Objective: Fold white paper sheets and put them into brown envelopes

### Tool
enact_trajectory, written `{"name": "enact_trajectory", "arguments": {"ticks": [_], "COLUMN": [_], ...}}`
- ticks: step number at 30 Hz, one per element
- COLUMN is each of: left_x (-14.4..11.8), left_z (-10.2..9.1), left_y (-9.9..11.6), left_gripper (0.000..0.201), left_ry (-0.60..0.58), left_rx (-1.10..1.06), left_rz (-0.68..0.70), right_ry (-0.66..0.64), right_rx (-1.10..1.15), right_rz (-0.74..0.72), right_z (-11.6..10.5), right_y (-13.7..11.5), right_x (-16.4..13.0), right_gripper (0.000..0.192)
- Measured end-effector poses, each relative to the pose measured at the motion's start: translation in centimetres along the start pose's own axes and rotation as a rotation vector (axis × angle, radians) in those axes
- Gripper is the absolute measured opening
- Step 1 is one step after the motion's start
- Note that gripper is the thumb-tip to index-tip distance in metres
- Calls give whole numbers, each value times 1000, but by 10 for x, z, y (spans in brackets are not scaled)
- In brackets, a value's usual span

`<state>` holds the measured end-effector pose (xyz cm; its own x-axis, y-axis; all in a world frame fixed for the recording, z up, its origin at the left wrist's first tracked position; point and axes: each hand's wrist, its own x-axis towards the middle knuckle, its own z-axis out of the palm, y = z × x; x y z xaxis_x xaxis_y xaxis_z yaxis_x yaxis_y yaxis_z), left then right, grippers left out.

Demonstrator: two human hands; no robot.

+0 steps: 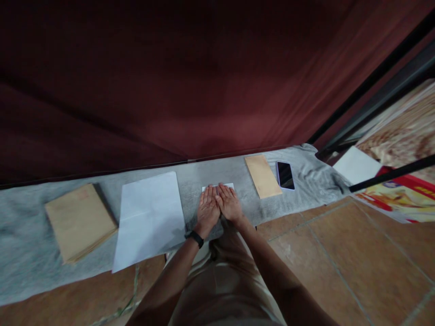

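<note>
Side by side, my left hand [208,209] and my right hand [229,203] lie flat with fingers stretched out. Both press on a small piece of white paper [231,185], most of which they cover; only its far edge and corners show. How it is folded I cannot tell. To the left lies a large white sheet of paper [147,217] with a faint crease across it. A single brown envelope [262,175] rests to the right of my hands.
A stack of brown envelopes [80,222] lies at the left on the grey cloth [23,226]. Beyond the single envelope is a phone [285,175]. A dark red curtain [190,90] hangs behind. Black metal bars [370,81] and a colourful printed box [404,194] are at the right.
</note>
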<state>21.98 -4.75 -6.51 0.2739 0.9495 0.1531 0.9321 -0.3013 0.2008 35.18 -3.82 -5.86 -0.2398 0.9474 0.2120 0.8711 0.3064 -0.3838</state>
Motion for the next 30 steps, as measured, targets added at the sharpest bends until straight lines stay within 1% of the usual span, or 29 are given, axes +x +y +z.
{"name": "enact_trajectory", "arguments": {"ticks": [6,12,19,24,28,30], "left_x": [-2,-3,-8,-11,-8,-4], "left_z": [-9,-14,-15,-14,-16,-18], "left_y": [-9,-9,-13,-19,-11,-2], "left_gripper": [61,62,61,61,60,60], "left_ry": [1,10,64,106,136,132], "left_rx": [29,45,49,47,40,25], "left_rz": [-54,-99,-114,-112,-144,-117], "right_ry": [31,56,79,92,107,115], "right_rx": [-87,-136,-173,-185,-180,-175], "right_rz": [15,69,89,94,101,99], "right_z": [5,2,-7,-9,-8,-8], "right_y": [5,16,31,35,34,33], "right_x": [-6,-12,-23,-27,-27,-27], "right_gripper": [56,60,60,58,59,59]}}
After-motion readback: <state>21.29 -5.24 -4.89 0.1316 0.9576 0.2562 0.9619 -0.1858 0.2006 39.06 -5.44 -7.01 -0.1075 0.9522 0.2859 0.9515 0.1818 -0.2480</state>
